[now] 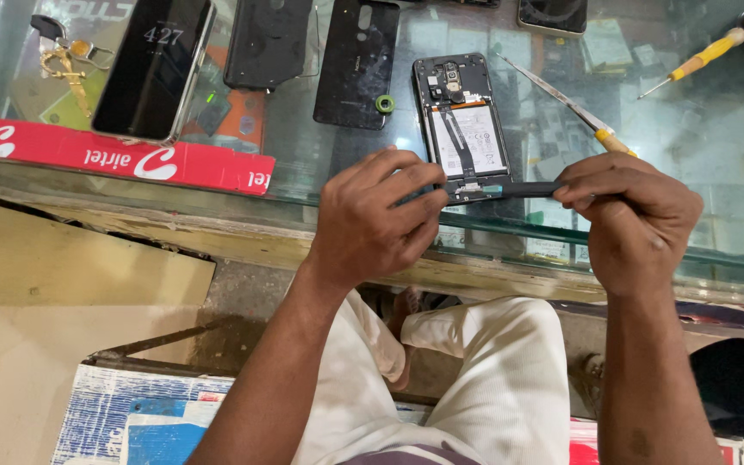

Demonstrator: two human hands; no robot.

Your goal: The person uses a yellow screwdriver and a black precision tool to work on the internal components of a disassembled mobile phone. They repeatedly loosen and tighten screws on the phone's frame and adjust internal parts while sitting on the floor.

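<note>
On the glass counter top [716, 146], close to its near edge, an opened black smartphone with its back removed and its white battery exposed [465, 129] is being worked on. Its lower end is pinched by the left hand [376, 220], whose fingers are curled tightly shut around the frame's bottom edge. A slim black rod-like tool [523, 189] is gripped by the right hand [635, 220], fingers closed over its handle, and its tip is laid against the phone's lower end. Beyond lie a detached black back cover [356, 60], a small green ring [385, 103] touching it, a pair of steel tweezers with a yellow grip [561, 99], a yellow-handled screwdriver [691, 62], a lit black phone [155, 67] resting on a red cardboard strip [114, 155], and a bunch of keys [62, 60]. Since the phone hangs partly over the counter's edge, it could be levered off and dropped if the tool is pressed too hard. The flat cable across the battery could be torn, or the battery pierced, should the tip slip.
</note>
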